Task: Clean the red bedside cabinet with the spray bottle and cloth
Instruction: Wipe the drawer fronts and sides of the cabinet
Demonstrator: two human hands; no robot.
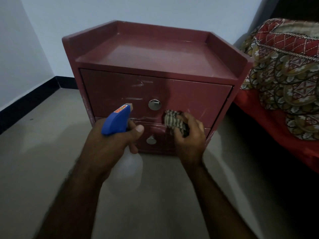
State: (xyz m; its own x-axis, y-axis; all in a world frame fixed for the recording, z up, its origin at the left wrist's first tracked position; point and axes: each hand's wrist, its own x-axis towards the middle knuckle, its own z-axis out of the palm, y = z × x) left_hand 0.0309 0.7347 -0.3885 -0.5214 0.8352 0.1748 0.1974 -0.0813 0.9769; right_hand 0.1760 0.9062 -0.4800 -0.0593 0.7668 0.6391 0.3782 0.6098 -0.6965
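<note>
The red cabinet [155, 80] stands on the floor [43, 152] against the wall, just beside a bed [276, 121] with a patterned cover. The left hand [112, 144] grips the spray bottle [117, 123] by its neck, its blue nozzle pointing at the upper drawer [120, 94]. The right hand [189, 135] clutches a striped cloth [174, 121], pressed against the drawer fronts near the two round knobs.

Open floor [43, 152] left of cabinet [155, 54], bed [269, 125] crowding its right, wall [155, 11] close behind
</note>
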